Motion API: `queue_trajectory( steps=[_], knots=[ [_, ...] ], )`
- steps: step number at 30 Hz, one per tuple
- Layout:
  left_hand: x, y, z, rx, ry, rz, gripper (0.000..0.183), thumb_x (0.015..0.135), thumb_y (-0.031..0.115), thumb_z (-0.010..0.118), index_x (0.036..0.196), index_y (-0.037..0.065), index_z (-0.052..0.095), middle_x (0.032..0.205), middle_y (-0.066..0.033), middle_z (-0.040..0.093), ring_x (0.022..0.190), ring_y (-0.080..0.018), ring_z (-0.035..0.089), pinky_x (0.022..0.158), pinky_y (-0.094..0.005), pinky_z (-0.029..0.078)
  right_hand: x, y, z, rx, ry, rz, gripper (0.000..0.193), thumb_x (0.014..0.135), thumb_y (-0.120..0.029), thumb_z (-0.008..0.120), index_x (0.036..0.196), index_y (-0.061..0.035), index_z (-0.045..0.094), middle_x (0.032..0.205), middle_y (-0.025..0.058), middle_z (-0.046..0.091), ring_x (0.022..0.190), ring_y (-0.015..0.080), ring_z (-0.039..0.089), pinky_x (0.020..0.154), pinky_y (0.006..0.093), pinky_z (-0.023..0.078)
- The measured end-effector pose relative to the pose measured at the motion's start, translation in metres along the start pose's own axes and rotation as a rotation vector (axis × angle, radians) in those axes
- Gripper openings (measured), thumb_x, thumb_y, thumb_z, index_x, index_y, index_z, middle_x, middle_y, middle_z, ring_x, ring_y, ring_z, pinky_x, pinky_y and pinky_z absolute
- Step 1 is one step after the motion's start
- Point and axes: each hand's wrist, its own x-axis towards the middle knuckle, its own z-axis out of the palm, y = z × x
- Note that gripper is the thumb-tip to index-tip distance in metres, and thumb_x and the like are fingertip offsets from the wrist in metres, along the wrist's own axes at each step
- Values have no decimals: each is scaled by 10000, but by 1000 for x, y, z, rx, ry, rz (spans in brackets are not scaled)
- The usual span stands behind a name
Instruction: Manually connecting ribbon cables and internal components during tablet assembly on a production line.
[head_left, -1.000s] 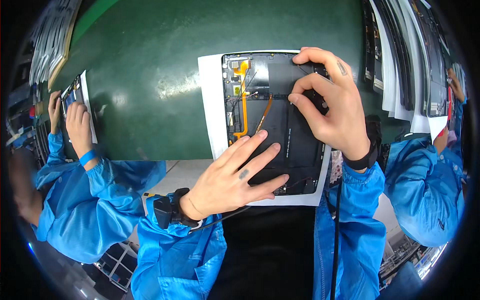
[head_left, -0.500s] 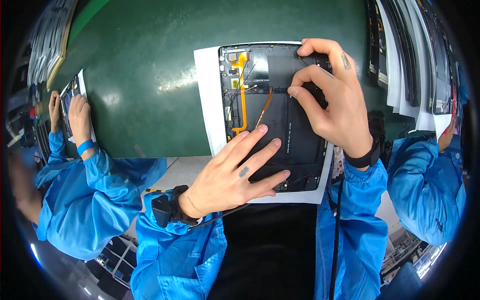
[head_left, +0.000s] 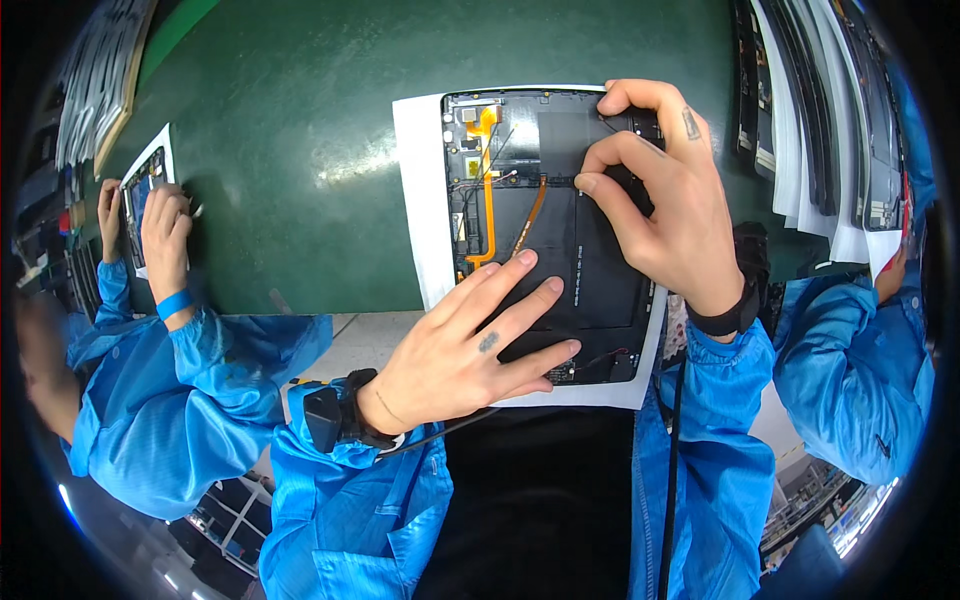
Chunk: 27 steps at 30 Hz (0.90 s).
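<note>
An opened tablet housing (head_left: pixel 612 305), black inside, lies on a white sheet (head_left: pixel 419 190) before me. An orange ribbon cable (head_left: pixel 488 222) runs down its left part, and a narrower brown-orange ribbon (head_left: pixel 534 212) slants across the middle. My left hand (head_left: pixel 465 350) rests spread over the lower left of the housing, fingertips by the narrow ribbon's lower end. My right hand (head_left: pixel 675 200) is over the upper right, thumb and index finger pinched together at the dark inner surface. Another finger touches the top edge. Anything within that pinch is too small or hidden to make out.
The green table (head_left: pixel 300 130) carries upright stacks of panels (head_left: pixel 105 80) at far left and dark housings with white sheets (head_left: pixel 800 110) at right. Co-workers in blue sit on both sides; the left one handles another device (head_left: pixel 150 172) on white paper. A cable hangs by my right sleeve.
The tablet and its sheet have shifted very slightly right. My hands keep nearly the same pose. At left, the co-worker's hand has moved a little, showing more of their device.
</note>
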Motion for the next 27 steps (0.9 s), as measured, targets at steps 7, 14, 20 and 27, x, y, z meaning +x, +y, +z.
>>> queue_trajectory(
  steps=[7, 14, 20, 27],
  knots=[
    [-1, -1, 1, 13, 6, 18, 443, 805, 519, 813, 1214, 350, 826, 1460, -120, 625, 1432, -417, 533, 1119, -526, 526, 0, -2, -2, -12, -35, 24, 123, 810, -52, 810, 871, -51, 703, 1289, 127, 589, 1249, 356, 600, 1083, 459, 430],
    [-1, -3, 3, 15, 13, 22, 435, 823, 506, 825, 1222, 332, 821, 1448, -129, 636, 1423, -416, 543, 1118, -519, 528, -2, -2, -1, 28, -63, 71, 118, 833, -23, 793, 889, -39, 690, 1319, 145, 563, 1300, 372, 593, 1082, 453, 446],
    [0, -2, 5, 23, 36, 30, 440, 828, 478, 835, 1223, 285, 819, 1437, -130, 645, 1416, -413, 549, 1114, -514, 531, -3, -1, -1, 29, -64, 68, 120, 839, -21, 794, 895, -33, 689, 1319, 146, 552, 1315, 380, 589, 1087, 455, 451],
    [5, 2, 6, 23, 30, -46, 504, 815, 475, 842, 1263, 249, 798, 1435, -151, 635, 1408, -415, 551, 1108, -511, 531, -2, 2, -2, 55, -72, 74, 117, 839, -20, 793, 891, -32, 689, 1288, 147, 551, 1318, 383, 593, 1085, 461, 451]
  ],
)
